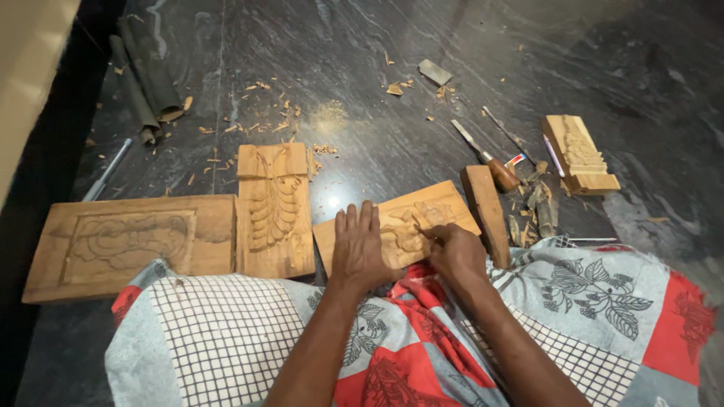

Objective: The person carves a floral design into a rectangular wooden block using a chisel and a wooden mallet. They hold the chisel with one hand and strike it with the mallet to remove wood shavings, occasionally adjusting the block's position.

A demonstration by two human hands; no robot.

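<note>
While the left hand [360, 249] lies flat, fingers apart, pinning the carved panel [400, 226], the right hand [455, 252], closed on an unseen tool, should cut shallowly.

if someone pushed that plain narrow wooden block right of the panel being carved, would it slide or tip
The plain narrow wooden block lies flat and long on the polished dark stone floor, so it would probably slide, not tip. It looks solid and stiff, likely fairly heavy for its size. Its near end seems to meet the patterned cloth, which might snag it.

wood block [486, 215] crowding right, tools [490, 162] beyond
</note>
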